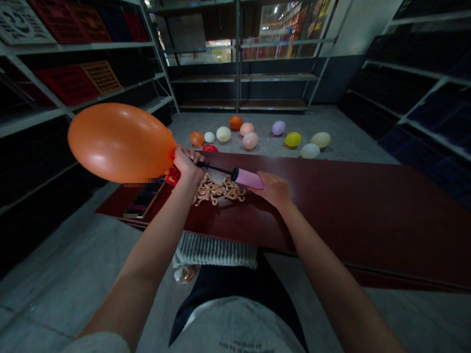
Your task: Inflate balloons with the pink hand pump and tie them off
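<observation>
A large inflated orange balloon reaches out to the left, its neck pinched in my left hand. From that hand a thin black rod runs to the pink barrel of a balloon pump. My right hand is wrapped round the barrel's other end. Whether the pump's nozzle sits inside the balloon's neck is hidden by my left fingers. Below the pump, a tangled heap of beige, curly long balloons lies on the dark red table.
A red packet and a blurred flat item lie at the table's left. Several inflated balloons rest on the floor beyond. Shelves with crates stand left; metal racks stand behind. A grey ribbed cushion is at the near edge.
</observation>
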Tool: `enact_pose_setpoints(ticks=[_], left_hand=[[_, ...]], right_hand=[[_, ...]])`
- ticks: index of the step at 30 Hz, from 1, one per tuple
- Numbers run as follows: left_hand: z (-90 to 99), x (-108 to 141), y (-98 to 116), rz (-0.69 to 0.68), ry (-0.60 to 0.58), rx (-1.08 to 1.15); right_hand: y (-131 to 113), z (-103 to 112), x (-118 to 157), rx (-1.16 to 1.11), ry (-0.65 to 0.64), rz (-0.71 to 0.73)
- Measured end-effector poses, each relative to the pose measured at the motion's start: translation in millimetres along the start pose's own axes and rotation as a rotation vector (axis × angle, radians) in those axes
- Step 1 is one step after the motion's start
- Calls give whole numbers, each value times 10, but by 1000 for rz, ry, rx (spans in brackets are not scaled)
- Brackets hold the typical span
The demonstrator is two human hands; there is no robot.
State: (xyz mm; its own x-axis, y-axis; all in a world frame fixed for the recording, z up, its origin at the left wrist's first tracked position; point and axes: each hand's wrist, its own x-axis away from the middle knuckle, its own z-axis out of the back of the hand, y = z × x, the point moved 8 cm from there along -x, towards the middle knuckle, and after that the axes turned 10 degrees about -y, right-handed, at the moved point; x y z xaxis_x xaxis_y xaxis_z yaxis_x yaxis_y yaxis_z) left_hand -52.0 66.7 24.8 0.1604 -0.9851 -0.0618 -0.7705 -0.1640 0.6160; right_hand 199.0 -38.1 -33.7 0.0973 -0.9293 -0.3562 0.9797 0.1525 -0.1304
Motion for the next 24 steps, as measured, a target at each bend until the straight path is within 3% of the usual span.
enact_pose_setpoints(ticks=[5, 11, 20, 24], left_hand=[[80, -79, 349, -25, 25, -4], [-272, -103, 526, -104, -125, -28], [-1100, -96, 318, -218, -311, -178], [-1347, -146, 47, -220, -358, -212]], right_hand=[[-28, -2, -11, -8, -11, 29], [-2, -4, -15, -94, -14, 32], [260, 72, 20, -254, 124, -150], [356, 66, 11, -305, 149, -205]])
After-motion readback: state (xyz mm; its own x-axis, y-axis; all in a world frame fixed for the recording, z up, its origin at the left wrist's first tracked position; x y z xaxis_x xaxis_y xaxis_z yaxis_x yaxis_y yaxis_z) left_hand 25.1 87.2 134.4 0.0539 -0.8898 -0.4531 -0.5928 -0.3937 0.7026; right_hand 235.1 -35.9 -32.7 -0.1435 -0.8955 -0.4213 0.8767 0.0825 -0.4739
